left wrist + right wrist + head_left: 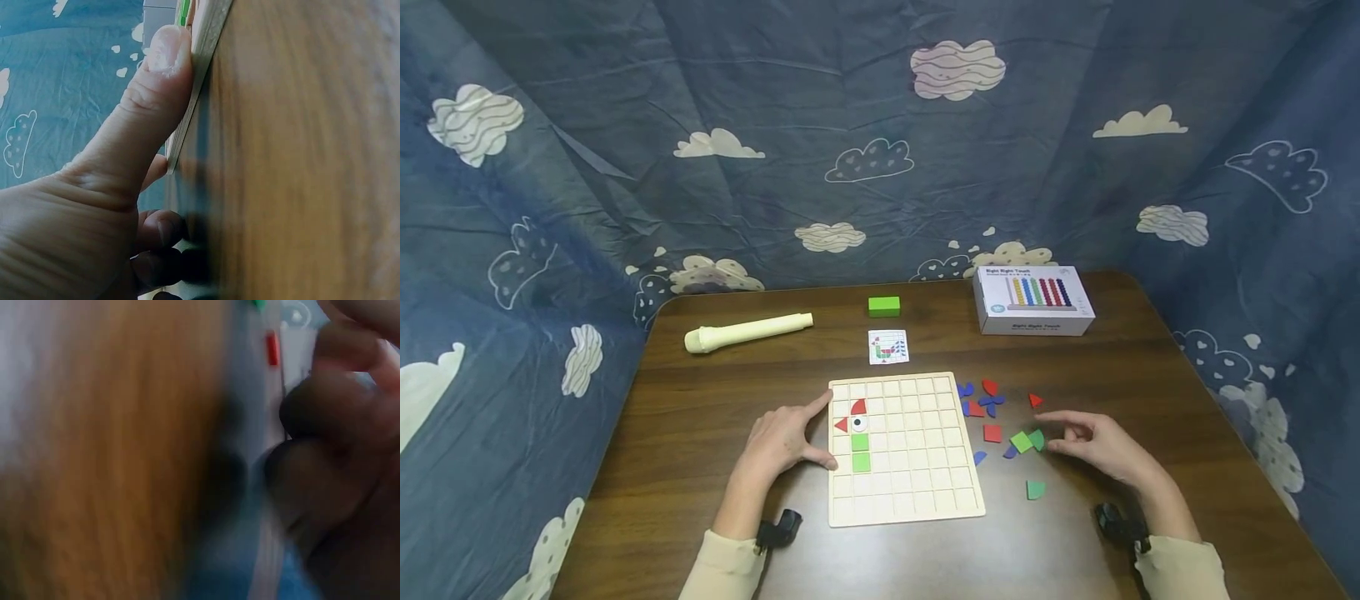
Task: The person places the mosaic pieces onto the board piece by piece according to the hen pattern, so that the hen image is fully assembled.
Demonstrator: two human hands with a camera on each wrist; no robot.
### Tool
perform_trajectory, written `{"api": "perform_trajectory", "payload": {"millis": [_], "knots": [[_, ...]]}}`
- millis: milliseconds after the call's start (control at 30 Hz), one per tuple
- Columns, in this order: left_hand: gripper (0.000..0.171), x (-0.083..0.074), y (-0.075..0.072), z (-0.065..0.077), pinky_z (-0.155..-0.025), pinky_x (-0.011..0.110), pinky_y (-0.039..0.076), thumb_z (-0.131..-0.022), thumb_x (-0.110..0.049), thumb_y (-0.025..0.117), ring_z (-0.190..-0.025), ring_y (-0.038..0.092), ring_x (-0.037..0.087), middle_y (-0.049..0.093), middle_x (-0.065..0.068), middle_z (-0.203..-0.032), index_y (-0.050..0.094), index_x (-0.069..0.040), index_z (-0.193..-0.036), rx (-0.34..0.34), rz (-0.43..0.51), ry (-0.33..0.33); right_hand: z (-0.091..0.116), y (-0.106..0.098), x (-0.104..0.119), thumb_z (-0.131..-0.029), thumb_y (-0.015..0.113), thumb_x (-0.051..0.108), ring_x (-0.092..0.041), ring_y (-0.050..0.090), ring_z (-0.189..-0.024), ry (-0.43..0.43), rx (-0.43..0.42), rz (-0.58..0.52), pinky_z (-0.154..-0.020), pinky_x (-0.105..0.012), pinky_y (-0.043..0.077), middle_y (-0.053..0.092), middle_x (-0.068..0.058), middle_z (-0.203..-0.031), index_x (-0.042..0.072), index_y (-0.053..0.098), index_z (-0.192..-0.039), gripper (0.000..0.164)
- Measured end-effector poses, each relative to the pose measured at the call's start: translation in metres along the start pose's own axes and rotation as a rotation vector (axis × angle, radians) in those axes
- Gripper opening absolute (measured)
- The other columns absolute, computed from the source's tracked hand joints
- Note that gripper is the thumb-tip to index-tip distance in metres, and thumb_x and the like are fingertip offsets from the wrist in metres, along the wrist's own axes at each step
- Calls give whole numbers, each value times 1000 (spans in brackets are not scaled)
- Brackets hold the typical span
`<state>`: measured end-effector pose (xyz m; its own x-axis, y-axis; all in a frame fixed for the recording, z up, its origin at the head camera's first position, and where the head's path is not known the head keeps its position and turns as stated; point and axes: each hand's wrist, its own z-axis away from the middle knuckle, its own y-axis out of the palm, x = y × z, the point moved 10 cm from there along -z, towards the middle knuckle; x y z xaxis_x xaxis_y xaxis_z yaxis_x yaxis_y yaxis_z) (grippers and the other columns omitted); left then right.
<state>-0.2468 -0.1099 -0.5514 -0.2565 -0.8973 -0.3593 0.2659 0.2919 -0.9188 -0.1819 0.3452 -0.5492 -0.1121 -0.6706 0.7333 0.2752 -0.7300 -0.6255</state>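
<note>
A pale wooden grid board (910, 450) lies flat on the table. Along its left edge rests my left hand (778, 437), index finger and thumb spread apart. The left wrist view shows the thumb (159, 81) straight against the board's side. In the board's left columns sit a red quarter-round piece (858, 407), a red triangle (842, 425), a white eye piece (859, 423) and two green squares (861, 462). My right hand (1097, 442) hovers beside a green quarter-round piece (1037, 439), thumb and index apart, holding nothing visible. The right wrist view is blurred.
Loose pieces lie right of the board, including a red square (992, 433), a green square (1021, 442) and several blue ones. Behind the board are a pattern card (888, 347), a green block (883, 307), a cream microphone-shaped stick (748, 332) and a white box (1033, 302).
</note>
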Motion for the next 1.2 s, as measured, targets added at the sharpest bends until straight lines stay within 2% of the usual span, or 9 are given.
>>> {"api": "perform_trajectory", "payload": {"millis": [100,233,467,633,867,967,1067,1133,1200], "knots": [[124,0,-1,1,-68,34,45,-52,-69,95,-79,56,19,74,12,-136,49,-30,-161,-7,-11,5,-3,3,-12,-96,79,30,-12,52,-72,38,44,51,-64,-28,41,56,0,-80,11,69,-140,49],[125,0,0,0,-67,33,44,-52,-69,94,-78,55,19,75,12,-135,49,-30,-161,-11,-16,12,-5,7,-11,-94,81,34,-15,50,-72,50,32,134,-63,-29,38,54,0,-77,13,73,-135,47],[125,-1,0,0,-66,33,43,-51,-68,94,-75,53,20,75,13,-134,49,-29,-161,-7,-10,7,-4,9,-6,-89,85,35,-12,47,-66,42,-51,218,-59,-27,33,52,3,-70,13,77,-125,42],[125,0,-1,1,-64,32,41,-52,-69,94,-73,52,20,75,13,-133,49,-29,-161,-10,-12,8,-4,6,-10,-90,85,36,-15,47,-68,59,-90,226,-58,-29,34,53,1,-73,11,75,-117,38],[125,-1,0,1,-65,33,41,-52,-69,94,-75,53,20,74,13,-135,48,-29,-161,-8,-13,11,-6,1,-14,-92,83,35,-16,46,-67,86,-158,267,-59,-30,34,50,1,-68,9,69,-96,31],[125,0,0,0,-66,33,41,-53,-69,94,-76,54,20,74,13,-136,47,-29,-161,-4,-12,6,-6,0,-12,-94,80,32,-16,47,-66,85,-179,256,-58,-29,35,51,1,-66,7,71,-94,26],[125,1,1,0,-68,34,43,-53,-68,94,-78,55,20,74,13,-137,47,-29,-162,2,-15,3,-6,-1,-10,-99,75,32,-17,54,-72,84,-186,204,-62,-28,40,66,-3,-76,4,76,-103,28],[125,1,2,0,-69,34,45,-53,-68,94,-79,55,19,73,13,-137,47,-29,-162,6,-17,2,-6,-2,-7,-103,70,36,-18,61,-82,87,-188,147,-69,-28,47,76,-9,-91,3,77,-112,35],[125,1,2,-1,-70,35,47,-53,-68,95,-80,56,19,73,12,-137,47,-29,-162,6,-18,2,-6,-1,-3,-105,66,41,-18,65,-94,93,-193,75,-78,-30,50,79,-12,-108,2,77,-119,42]]}}
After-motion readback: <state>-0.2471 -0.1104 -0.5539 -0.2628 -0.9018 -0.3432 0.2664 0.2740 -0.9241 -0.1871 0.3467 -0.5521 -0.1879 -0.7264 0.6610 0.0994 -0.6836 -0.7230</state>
